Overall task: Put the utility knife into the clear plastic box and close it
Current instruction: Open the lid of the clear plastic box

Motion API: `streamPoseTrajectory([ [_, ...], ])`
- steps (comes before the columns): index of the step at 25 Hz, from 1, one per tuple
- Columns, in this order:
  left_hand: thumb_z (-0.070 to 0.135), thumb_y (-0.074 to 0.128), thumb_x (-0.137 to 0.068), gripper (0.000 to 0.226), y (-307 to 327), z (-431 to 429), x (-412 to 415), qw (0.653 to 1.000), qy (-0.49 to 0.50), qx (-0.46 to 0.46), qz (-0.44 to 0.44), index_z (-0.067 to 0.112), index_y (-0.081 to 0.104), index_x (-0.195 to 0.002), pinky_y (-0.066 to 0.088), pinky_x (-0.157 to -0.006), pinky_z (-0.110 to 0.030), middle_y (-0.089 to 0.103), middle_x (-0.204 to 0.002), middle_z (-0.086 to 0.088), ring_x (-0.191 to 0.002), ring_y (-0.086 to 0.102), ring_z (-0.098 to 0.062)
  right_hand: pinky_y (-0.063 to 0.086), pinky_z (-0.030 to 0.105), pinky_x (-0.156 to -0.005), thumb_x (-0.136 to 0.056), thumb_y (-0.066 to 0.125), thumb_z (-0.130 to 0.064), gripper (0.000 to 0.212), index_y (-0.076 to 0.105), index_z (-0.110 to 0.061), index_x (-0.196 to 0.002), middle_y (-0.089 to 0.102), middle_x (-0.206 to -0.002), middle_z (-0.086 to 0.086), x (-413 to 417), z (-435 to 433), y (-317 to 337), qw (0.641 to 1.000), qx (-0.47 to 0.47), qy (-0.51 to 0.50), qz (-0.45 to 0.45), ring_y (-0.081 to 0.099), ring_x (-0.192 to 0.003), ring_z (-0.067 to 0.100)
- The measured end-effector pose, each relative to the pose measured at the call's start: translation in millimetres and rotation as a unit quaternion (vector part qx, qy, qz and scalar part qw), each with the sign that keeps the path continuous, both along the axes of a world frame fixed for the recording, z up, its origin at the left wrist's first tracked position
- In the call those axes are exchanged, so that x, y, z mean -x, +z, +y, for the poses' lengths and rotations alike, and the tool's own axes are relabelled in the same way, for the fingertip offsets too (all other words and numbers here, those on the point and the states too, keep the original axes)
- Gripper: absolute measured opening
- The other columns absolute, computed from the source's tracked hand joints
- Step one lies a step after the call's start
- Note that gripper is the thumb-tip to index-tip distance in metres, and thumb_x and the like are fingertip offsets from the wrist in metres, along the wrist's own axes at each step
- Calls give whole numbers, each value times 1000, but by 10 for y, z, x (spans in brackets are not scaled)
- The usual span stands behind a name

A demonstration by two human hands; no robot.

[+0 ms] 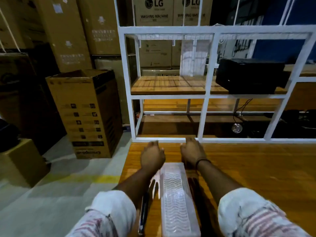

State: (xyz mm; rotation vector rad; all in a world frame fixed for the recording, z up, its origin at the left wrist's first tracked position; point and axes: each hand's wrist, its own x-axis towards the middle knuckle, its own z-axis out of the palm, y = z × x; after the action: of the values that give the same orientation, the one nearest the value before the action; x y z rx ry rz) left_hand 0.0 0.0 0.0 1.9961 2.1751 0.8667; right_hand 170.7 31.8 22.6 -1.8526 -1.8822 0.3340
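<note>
A long clear plastic box [177, 200] with a wavy ribbed face lies lengthwise on the wooden table [256, 168], between my forearms. Just left of it, partly under my left forearm, lies a dark slim utility knife [143, 214], parallel to the box. My left hand [153, 155] rests beyond the box's far left corner, fingers loosely curled, nothing in it. Beyond the far right corner is my right hand [192, 152], also loosely curled and holding nothing. Whether the box is lidded I cannot tell.
A white metal shelf frame [203, 117] stands along the table's far edge, with a black device [249, 76] on its upper wooden shelf. Cardboard boxes [85, 113] stand on the floor to the left, past the table's left edge.
</note>
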Motion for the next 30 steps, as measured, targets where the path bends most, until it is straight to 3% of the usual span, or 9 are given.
streamPoseTrajectory([
  [3,43,47,-101,43,-389,-78,-94,994,35,82,-66,18,53,-135,49,-98,-42,57,-137,-11,-123,58,-33,46,45,-106,-97,51,-45,49,58,-14,-134,58,-141,14,-46,-3,-505,994,102,-30,5,55,-128,35],
  [6,46,44,-99,45,-655,17,-86,981,52,164,-87,14,62,-123,52,-97,-41,62,-131,-15,-118,62,-37,51,36,-90,-95,60,-39,34,73,-9,-103,72,-119,17,-83,22,-734,984,164,-16,68,65,-111,36],
  [9,43,45,-100,45,-739,91,-56,962,34,195,-187,9,71,-112,53,-90,-38,70,-123,-20,-114,66,-39,42,28,-72,-96,60,-29,27,66,-13,-75,74,-101,19,-81,75,-663,980,176,-18,89,68,-100,35],
  [12,37,50,-103,39,-775,113,-72,951,43,180,-247,5,73,-109,48,-83,-34,72,-120,-21,-112,67,-38,40,25,-57,-97,59,-28,40,61,-12,-61,65,-78,15,-75,118,-767,975,182,-49,120,65,-74,32],
  [13,35,50,-103,38,-788,114,-86,951,48,169,-256,4,73,-106,46,-81,-34,72,-118,-21,-110,67,-38,43,25,-57,-99,57,-27,38,66,-10,-65,68,-80,16,-52,136,-834,973,182,-52,135,66,-75,31],
  [15,30,49,-104,36,-815,92,-164,951,60,137,-270,2,72,-100,45,-77,-34,73,-111,-22,-104,67,-39,46,29,-70,-100,52,-25,32,72,-5,-85,75,-100,18,7,149,-933,968,183,-64,156,70,-95,33],
  [18,27,47,-105,34,-887,41,-228,953,77,95,-276,3,69,-96,47,-77,-38,71,-106,-20,-98,65,-39,49,34,-83,-100,53,-22,28,70,0,-103,70,-117,19,117,59,-1009,966,136,-96,198,64,-109,36],
  [21,29,44,-105,34,-933,47,-237,959,86,74,-259,7,69,-96,46,-77,-38,69,-106,-17,-98,63,-37,48,46,-100,-99,53,-19,24,61,-3,-115,61,-127,18,201,-69,-1044,971,84,-120,191,57,-120,39],
  [30,30,44,-105,36,-959,-14,-246,965,96,16,-243,11,67,-83,37,-67,-30,70,-91,-9,-84,64,-28,44,44,-100,-102,47,-20,25,62,-6,-114,62,-125,16,208,-135,-1066,985,3,-113,129,54,-120,36],
])
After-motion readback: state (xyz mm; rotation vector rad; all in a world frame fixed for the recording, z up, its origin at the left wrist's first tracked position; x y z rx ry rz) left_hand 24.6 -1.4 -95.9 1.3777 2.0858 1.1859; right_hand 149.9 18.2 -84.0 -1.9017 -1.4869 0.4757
